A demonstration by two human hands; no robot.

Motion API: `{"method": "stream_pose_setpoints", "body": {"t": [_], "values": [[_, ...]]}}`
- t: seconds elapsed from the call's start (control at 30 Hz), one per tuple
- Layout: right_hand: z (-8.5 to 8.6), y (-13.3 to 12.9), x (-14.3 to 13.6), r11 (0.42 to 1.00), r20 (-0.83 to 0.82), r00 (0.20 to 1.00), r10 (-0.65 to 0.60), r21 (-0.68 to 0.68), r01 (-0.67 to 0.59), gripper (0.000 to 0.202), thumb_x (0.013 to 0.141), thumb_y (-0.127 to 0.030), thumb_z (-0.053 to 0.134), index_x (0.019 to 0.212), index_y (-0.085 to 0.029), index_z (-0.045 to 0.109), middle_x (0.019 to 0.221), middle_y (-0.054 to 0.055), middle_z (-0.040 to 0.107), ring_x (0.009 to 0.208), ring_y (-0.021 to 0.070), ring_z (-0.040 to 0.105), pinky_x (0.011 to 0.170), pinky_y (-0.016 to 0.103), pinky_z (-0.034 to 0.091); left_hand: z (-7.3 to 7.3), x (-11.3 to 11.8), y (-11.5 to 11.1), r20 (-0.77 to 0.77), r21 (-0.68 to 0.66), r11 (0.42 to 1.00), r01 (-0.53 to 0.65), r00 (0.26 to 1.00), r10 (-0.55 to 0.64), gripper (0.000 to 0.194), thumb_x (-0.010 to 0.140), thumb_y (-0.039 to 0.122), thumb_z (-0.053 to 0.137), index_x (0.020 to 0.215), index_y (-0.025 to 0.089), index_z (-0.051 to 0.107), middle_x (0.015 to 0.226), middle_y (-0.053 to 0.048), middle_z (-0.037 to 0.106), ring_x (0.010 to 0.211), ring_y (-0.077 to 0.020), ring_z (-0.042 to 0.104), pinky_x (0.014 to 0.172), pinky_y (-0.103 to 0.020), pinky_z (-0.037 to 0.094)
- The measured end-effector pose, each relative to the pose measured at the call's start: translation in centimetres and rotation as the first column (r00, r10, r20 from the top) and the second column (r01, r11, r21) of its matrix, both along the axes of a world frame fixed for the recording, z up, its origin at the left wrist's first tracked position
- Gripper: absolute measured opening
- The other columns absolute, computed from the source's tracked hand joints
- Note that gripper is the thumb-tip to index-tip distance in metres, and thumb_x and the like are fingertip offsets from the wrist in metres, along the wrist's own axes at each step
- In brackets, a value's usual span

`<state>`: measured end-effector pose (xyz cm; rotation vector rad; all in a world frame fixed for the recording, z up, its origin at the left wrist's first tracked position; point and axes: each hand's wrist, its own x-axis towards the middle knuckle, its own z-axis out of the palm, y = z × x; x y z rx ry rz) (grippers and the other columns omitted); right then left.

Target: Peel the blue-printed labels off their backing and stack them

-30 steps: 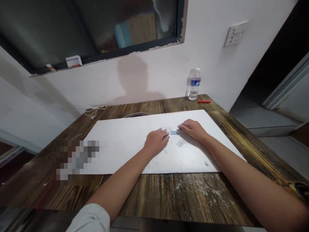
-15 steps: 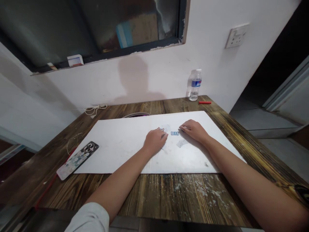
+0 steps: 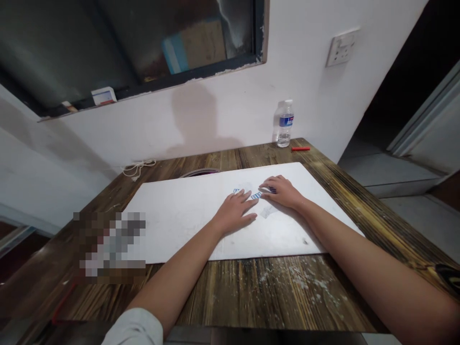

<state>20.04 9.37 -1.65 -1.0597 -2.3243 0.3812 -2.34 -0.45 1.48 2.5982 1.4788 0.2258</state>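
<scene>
Left hand is splayed loose over the white board, right hand curls just right of a little blue-striped strip, can't tell if it's gripping.

A glossy sheen is being given off by the smooth white board. Upon it, a thin, see-through, film-like look is being shown by a greyish scrap. Beneath it, streaked wood grain is being displayed by the table. Beyond it, clear plastic is being shown by the bottle and a matt finish by the wall.
</scene>
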Motion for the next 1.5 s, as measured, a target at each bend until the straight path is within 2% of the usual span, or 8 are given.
{"method": "stream_pose_setpoints", "body": {"t": [0.13,0.33,0.53,0.7,0.83,1.07,1.27,1.5], "values": [[0.3,0.0,0.0,0.999,-0.082,0.996,-0.033,-0.001,0.033,0.026,0.09,-0.038,0.051,0.095,-0.023,0.072,0.101,0.007,0.068,0.096,0.0248,0.054,0.087,0.039,0.041,0.1,0.2,0.0,0.033,0.102,0.971,-0.217,0.976,0.214,0.058,0.089,0.054,0.047,0.142,0.031,0.042,0.156,-0.006,0.029,0.144,-0.0314,0.023,0.113,-0.054,0.024],[0.7,0.0,0.3,0.968,-0.229,0.942,-0.245,-0.119,0.222,0.042,0.092,-0.043,0.043,0.067,-0.021,0.07,0.075,0.005,0.068,0.078,0.0216,0.059,0.073,0.035,0.042,0.1,-0.2,0.3,0.133,0.159,0.909,-0.386,0.92,0.367,0.038,0.096,0.038,0.036,0.105,0.026,0.071,0.124,-0.003,0.066,0.122,-0.0222,0.055,0.102,-0.04,0.043],[0.4,0.4,0.1,0.985,-0.085,0.982,-0.171,-0.03,0.169,0.036,0.089,-0.041,0.048,0.067,-0.022,0.07,0.076,0.006,0.068,0.078,0.0217,0.059,0.071,0.034,0.042,-0.5,0.0,0.3,0.05,0.129,0.936,-0.329,0.944,0.325,0.045,0.092,0.043,0.045,0.132,0.026,0.054,0.147,-0.007,0.045,0.138,-0.0293,0.038,0.109,-0.051,0.034],[0.0,0.8,0.3,0.95,-0.115,0.944,-0.31,-0.055,0.306,0.028,0.087,-0.033,0.049,0.075,-0.021,0.072,0.086,0.007,0.071,0.085,0.0235,0.06,0.077,0.036,0.043,-0.8,-0.3,0.6,0.087,0.136,0.903,-0.408,0.913,0.399,0.052,0.093,0.047,0.04,0.137,0.02,0.047,0.149,-0.011,0.042,0.14,-0.0296,0.033,0.112,-0.051,0.027],[-0.2,0.9,0.4,0.933,-0.167,0.918,-0.36,-0.087,0.35,0.028,0.087,-0.032,0.049,0.078,-0.02,0.072,0.089,0.008,0.071,0.086,0.0252,0.06,0.079,0.039,0.044,-0.7,-0.5,0.7,0.059,0.058,0.939,-0.34,0.94,0.336,0.054,0.09,0.051,0.045,0.137,0.025,0.047,0.152,-0.008,0.037,0.143,-0.0321,0.027,0.113,-0.059,0.022],[-0.1,0.8,0.5,0.939,-0.234,0.909,-0.344,-0.095,0.331,0.03,0.088,-0.032,0.047,0.079,-0.021,0.073,0.088,0.009,0.071,0.084,0.0247,0.061,0.081,0.042,0.046,0.4,0.0,0.5,0.216,0.086,0.941,-0.327,0.928,0.302,0.03,0.09,0.039,0.048,0.106,0.025,0.07,0.129,-0.003,0.063,0.131,-0.0252,0.047,0.11,-0.047,0.036],[0.0,0.8,0.4,0.938,-0.223,0.911,-0.347,-0.098,0.333,0.029,0.088,-0.031,0.048,0.078,-0.021,0.073,0.087,0.008,0.072,0.083,0.0244,0.061,0.08,0.04,0.046,0.3,0.2,0.3,0.295,0.05,0.993,-0.11,0.951,0.09,0.027,0.091,0.032,0.049,0.102,0.025,0.072,0.118,-0.001,0.069,0.12,-0.0195,0.057,0.106,-0.04,0.041],[0.2,0.6,0.3,0.957,-0.188,0.94,-0.285,-0.12,0.266,0.023,0.085,-0.037,0.056,0.08,-0.023,0.073,0.09,0.007,0.071,0.089,0.025,0.058,0.083,0.04,0.043,0.3,-0.3,0.5,0.252,-0.021,0.999,-0.048,0.966,0.052,0.025,0.088,0.038,0.054,0.094,0.027,0.075,0.131,-0.001,0.061,0.134,-0.0253,0.044,0.109,-0.045,0.037]]}}
